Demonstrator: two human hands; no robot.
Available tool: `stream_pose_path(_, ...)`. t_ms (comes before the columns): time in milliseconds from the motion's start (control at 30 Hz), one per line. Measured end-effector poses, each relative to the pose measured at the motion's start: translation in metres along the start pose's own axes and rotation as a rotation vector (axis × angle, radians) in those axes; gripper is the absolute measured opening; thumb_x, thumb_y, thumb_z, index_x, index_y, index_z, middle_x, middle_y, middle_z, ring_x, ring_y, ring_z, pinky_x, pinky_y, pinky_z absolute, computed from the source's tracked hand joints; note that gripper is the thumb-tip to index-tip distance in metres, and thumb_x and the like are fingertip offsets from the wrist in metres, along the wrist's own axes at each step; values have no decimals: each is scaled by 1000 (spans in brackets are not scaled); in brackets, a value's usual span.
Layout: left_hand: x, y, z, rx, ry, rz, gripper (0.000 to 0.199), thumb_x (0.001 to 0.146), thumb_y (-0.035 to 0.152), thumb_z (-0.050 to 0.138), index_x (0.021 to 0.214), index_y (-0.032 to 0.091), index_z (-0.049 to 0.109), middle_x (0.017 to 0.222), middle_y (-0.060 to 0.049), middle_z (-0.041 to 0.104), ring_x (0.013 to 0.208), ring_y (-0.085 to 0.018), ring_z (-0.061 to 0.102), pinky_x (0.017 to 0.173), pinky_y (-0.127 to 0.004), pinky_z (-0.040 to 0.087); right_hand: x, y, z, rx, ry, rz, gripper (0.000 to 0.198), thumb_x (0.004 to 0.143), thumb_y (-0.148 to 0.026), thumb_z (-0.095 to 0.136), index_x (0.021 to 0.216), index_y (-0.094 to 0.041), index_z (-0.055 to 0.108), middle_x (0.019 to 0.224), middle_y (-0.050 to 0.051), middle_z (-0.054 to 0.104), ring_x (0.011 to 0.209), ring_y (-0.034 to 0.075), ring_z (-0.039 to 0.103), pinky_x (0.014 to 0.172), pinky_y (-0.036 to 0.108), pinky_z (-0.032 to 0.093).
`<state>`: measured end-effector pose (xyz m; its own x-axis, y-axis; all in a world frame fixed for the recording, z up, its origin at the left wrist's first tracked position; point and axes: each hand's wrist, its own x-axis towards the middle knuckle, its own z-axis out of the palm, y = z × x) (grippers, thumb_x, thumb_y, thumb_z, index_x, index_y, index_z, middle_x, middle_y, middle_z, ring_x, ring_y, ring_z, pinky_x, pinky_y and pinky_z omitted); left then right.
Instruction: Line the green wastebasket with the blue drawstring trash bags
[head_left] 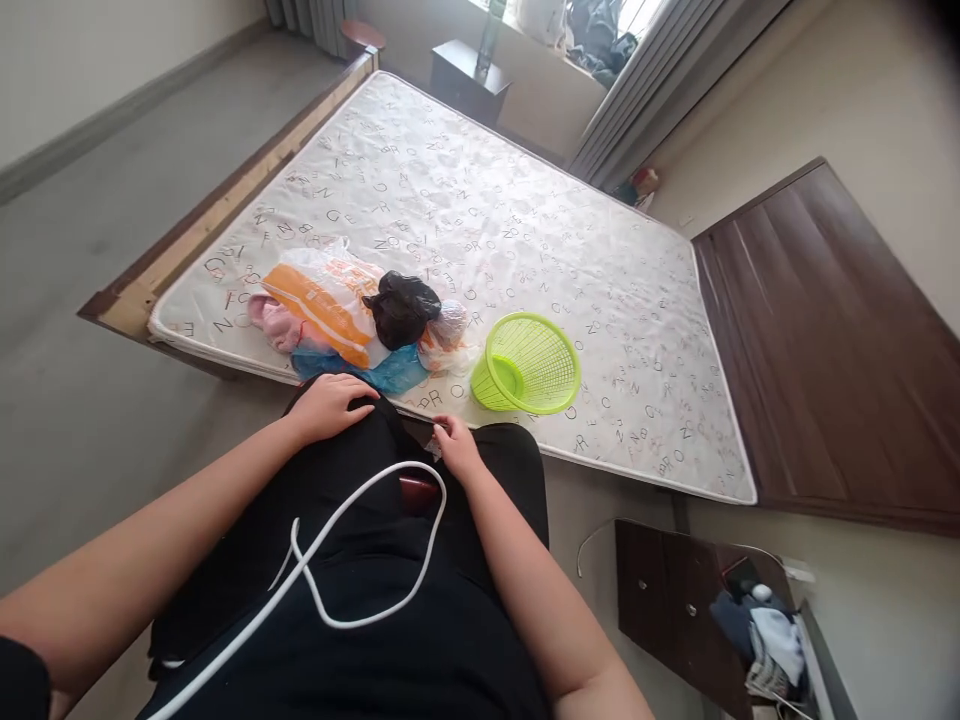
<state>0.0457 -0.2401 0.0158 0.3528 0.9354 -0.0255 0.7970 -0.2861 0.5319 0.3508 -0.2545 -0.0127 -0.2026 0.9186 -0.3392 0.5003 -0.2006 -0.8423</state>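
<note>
My left hand point(335, 405) lies on my black-clothed left thigh, fingers stretched out and holding nothing. Between my knees, at the mattress's near edge, is my right hand point(457, 450), its fingers curled together. A small pale patch point(433, 447) shows beside those fingers; whether they grip it is unclear. Just beyond the right hand, a lime-green plastic basket point(499, 378) leans on the mattress point(630, 310), its mouth tilted toward me. Left of it are an orange-and-white plastic bag point(322, 305), a black plastic bag point(405, 308), a blue plastic bag point(394, 370) and pink cloth point(276, 322).
A white cable point(352, 625) loops over my lap. The wooden bed frame point(225, 195) borders the left side, and a dark headboard point(817, 370) stands right. A nightstand point(660, 595) at lower right bears cloths. Another small cabinet point(457, 85) holds a bottle point(489, 45).
</note>
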Motion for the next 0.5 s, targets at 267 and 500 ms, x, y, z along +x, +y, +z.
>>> stream_pose_path(267,-2,18,0,54,68,-43,37,102,40,51,104,21,82,111,-8,80,108,-29,70,93,-44,44,90,-31,20,-207,229,-6,80,89,-27,59,162,-17,29,168,22,25,153,30,36,120,44,39)
stream_pose_path(500,-5,17,2,65,113,-44,32,102,33,52,97,21,81,105,-8,80,104,-27,70,89,-42,43,150,-45,9,-294,356,171,104,87,-38,67,169,-20,7,168,25,22,144,34,48,114,45,46)
